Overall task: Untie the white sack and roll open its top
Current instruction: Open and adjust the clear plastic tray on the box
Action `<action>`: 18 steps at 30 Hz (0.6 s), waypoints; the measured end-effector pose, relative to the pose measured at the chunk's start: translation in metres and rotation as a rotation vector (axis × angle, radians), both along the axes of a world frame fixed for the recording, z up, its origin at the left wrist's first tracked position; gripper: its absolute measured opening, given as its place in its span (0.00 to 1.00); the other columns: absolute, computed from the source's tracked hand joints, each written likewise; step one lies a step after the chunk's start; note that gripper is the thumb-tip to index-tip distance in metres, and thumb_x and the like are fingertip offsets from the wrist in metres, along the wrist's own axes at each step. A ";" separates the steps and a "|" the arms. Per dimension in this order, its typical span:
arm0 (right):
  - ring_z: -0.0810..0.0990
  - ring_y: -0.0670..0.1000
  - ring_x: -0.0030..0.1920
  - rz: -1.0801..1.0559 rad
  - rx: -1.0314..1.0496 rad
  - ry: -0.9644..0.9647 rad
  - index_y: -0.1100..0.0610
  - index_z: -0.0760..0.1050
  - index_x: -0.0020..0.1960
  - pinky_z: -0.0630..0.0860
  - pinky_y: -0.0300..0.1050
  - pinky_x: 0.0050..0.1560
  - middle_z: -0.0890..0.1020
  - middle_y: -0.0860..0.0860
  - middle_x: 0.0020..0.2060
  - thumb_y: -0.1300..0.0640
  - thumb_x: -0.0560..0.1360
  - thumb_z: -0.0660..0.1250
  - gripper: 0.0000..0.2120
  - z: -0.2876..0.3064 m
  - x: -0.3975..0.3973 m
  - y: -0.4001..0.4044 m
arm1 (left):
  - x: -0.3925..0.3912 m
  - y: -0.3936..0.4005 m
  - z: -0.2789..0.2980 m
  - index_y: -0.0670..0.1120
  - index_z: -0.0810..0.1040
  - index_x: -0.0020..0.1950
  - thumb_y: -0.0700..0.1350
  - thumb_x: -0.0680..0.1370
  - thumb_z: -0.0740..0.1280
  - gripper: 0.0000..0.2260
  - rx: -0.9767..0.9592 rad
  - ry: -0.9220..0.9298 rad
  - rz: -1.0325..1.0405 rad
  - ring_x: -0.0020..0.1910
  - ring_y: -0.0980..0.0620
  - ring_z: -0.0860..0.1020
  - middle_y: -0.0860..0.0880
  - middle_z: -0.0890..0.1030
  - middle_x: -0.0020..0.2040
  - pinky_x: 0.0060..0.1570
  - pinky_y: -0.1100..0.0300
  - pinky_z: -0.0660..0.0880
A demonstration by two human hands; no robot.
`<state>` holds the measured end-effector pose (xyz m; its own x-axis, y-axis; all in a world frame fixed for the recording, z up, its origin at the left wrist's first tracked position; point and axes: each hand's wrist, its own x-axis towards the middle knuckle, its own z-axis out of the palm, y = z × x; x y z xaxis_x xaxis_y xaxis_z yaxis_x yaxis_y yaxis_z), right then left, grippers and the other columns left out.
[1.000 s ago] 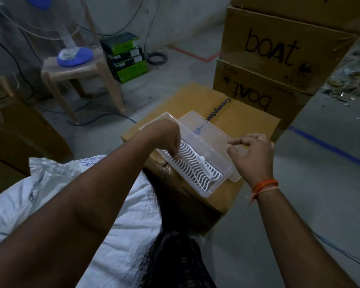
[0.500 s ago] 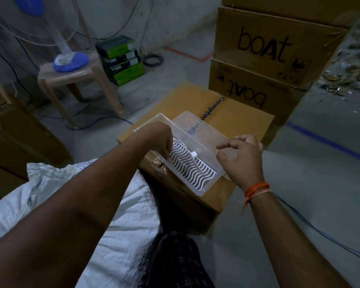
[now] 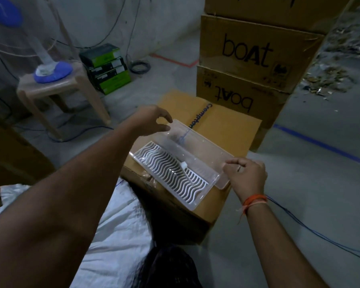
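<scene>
Still, from your head view the white sack (image 3: 112, 231) lies untouched below your left arm, woven, soft and probably slippery; take it at its tied neck, which is hidden. Your left hand (image 3: 152, 121) hovers loosely open; your right hand (image 3: 247, 175) pinches the clear tray (image 3: 200, 150).

Left hand (image 3: 152, 119): fingers curled at the far corner of a clear plastic case (image 3: 183, 161).
Right hand (image 3: 246, 174): pinches the case's near-right edge.
Case: on a cardboard box (image 3: 227, 129).
White sack (image 3: 116, 225): lower left.
</scene>
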<state>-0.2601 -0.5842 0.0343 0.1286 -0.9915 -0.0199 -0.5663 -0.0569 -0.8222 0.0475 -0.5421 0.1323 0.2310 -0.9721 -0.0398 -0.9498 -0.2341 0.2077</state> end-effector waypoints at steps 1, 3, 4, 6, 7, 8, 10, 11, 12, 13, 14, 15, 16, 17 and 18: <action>0.77 0.57 0.60 -0.020 0.023 0.010 0.44 0.85 0.44 0.71 0.39 0.55 0.78 0.56 0.60 0.50 0.70 0.78 0.04 -0.004 -0.001 -0.002 | 0.002 -0.008 -0.003 0.51 0.84 0.65 0.48 0.79 0.76 0.15 0.037 -0.018 -0.004 0.63 0.46 0.82 0.48 0.84 0.68 0.59 0.52 0.77; 0.77 0.48 0.53 -0.034 0.052 0.015 0.47 0.86 0.48 0.72 0.40 0.55 0.77 0.54 0.60 0.51 0.71 0.79 0.06 -0.011 -0.003 -0.004 | 0.007 -0.025 -0.009 0.52 0.84 0.66 0.47 0.77 0.78 0.17 0.124 -0.034 -0.007 0.64 0.45 0.82 0.48 0.83 0.69 0.62 0.51 0.78; 0.76 0.43 0.50 -0.024 0.067 0.003 0.48 0.87 0.50 0.74 0.40 0.55 0.78 0.53 0.59 0.52 0.71 0.79 0.08 -0.015 -0.002 -0.004 | 0.008 -0.034 -0.012 0.51 0.84 0.66 0.45 0.77 0.78 0.18 0.172 -0.040 -0.016 0.65 0.44 0.82 0.46 0.82 0.69 0.61 0.54 0.77; 0.81 0.45 0.52 0.004 0.076 -0.026 0.50 0.88 0.50 0.79 0.43 0.57 0.83 0.52 0.56 0.54 0.70 0.79 0.09 -0.022 -0.001 -0.005 | 0.011 -0.050 -0.020 0.50 0.84 0.68 0.44 0.76 0.79 0.21 0.271 -0.071 -0.033 0.64 0.43 0.81 0.44 0.82 0.69 0.55 0.59 0.71; 0.83 0.48 0.54 0.001 0.084 -0.032 0.50 0.88 0.50 0.81 0.44 0.58 0.85 0.51 0.54 0.54 0.70 0.79 0.09 -0.024 -0.001 -0.005 | 0.011 -0.056 -0.024 0.50 0.84 0.68 0.45 0.75 0.80 0.22 0.310 -0.093 -0.037 0.64 0.43 0.81 0.44 0.82 0.68 0.54 0.60 0.69; 0.83 0.50 0.54 -0.011 0.091 -0.030 0.49 0.88 0.49 0.81 0.44 0.57 0.86 0.50 0.52 0.55 0.70 0.79 0.08 -0.024 0.000 -0.006 | 0.012 -0.060 -0.027 0.52 0.84 0.68 0.46 0.74 0.81 0.23 0.334 -0.112 -0.037 0.64 0.43 0.80 0.45 0.82 0.68 0.55 0.59 0.70; 0.83 0.47 0.47 -0.031 0.091 -0.034 0.51 0.88 0.49 0.79 0.37 0.48 0.86 0.48 0.47 0.57 0.71 0.79 0.07 -0.022 0.000 -0.008 | 0.015 -0.065 -0.034 0.53 0.85 0.65 0.49 0.70 0.83 0.23 0.343 -0.108 -0.012 0.64 0.44 0.80 0.47 0.82 0.67 0.59 0.55 0.74; 0.81 0.44 0.42 -0.042 0.083 -0.036 0.53 0.88 0.49 0.77 0.34 0.44 0.86 0.48 0.45 0.58 0.72 0.79 0.07 -0.022 0.000 -0.010 | 0.016 -0.067 -0.037 0.54 0.85 0.63 0.49 0.69 0.84 0.23 0.334 -0.088 0.005 0.64 0.44 0.80 0.47 0.83 0.66 0.60 0.53 0.75; 0.80 0.43 0.40 -0.056 0.072 -0.035 0.54 0.88 0.50 0.76 0.34 0.43 0.86 0.49 0.43 0.59 0.72 0.79 0.07 -0.020 -0.001 -0.011 | 0.016 -0.068 -0.038 0.54 0.86 0.62 0.48 0.69 0.84 0.22 0.324 -0.068 0.016 0.63 0.44 0.80 0.48 0.83 0.64 0.60 0.52 0.76; 0.80 0.44 0.38 -0.074 0.065 -0.039 0.55 0.88 0.50 0.77 0.36 0.45 0.87 0.50 0.43 0.60 0.73 0.78 0.07 -0.018 -0.002 -0.011 | 0.016 -0.069 -0.039 0.54 0.86 0.61 0.48 0.69 0.84 0.22 0.318 -0.051 0.020 0.63 0.45 0.80 0.48 0.83 0.63 0.59 0.52 0.76; 0.80 0.44 0.38 -0.096 0.061 -0.052 0.56 0.88 0.50 0.79 0.39 0.47 0.87 0.50 0.43 0.60 0.73 0.78 0.06 -0.017 -0.003 -0.011 | 0.017 -0.070 -0.040 0.54 0.86 0.61 0.48 0.69 0.84 0.21 0.308 -0.040 0.020 0.62 0.45 0.81 0.48 0.83 0.62 0.59 0.52 0.76; 0.81 0.43 0.38 -0.118 0.053 -0.074 0.56 0.89 0.50 0.80 0.41 0.48 0.87 0.50 0.42 0.61 0.73 0.78 0.06 -0.015 -0.003 -0.011 | 0.018 -0.071 -0.040 0.53 0.86 0.60 0.47 0.69 0.84 0.21 0.288 -0.035 0.017 0.60 0.45 0.81 0.48 0.83 0.60 0.58 0.52 0.77; 0.81 0.42 0.38 -0.139 0.036 -0.095 0.55 0.88 0.50 0.81 0.42 0.48 0.87 0.49 0.40 0.61 0.74 0.78 0.06 -0.012 -0.004 -0.010 | 0.018 -0.070 -0.039 0.53 0.86 0.59 0.47 0.69 0.83 0.20 0.258 -0.032 0.020 0.58 0.45 0.82 0.48 0.84 0.59 0.57 0.53 0.77; 0.81 0.41 0.38 -0.156 0.014 -0.122 0.55 0.88 0.49 0.83 0.44 0.48 0.86 0.49 0.39 0.62 0.74 0.78 0.05 -0.007 -0.004 -0.009 | 0.018 -0.068 -0.037 0.52 0.86 0.58 0.46 0.70 0.83 0.18 0.212 -0.026 0.026 0.54 0.46 0.82 0.48 0.85 0.58 0.55 0.53 0.78; 0.82 0.42 0.38 -0.168 -0.013 -0.151 0.54 0.88 0.48 0.83 0.45 0.48 0.86 0.49 0.38 0.62 0.73 0.78 0.05 -0.002 -0.003 -0.007 | 0.018 -0.066 -0.034 0.51 0.87 0.57 0.46 0.71 0.82 0.16 0.152 -0.017 0.035 0.51 0.47 0.81 0.47 0.86 0.57 0.53 0.53 0.78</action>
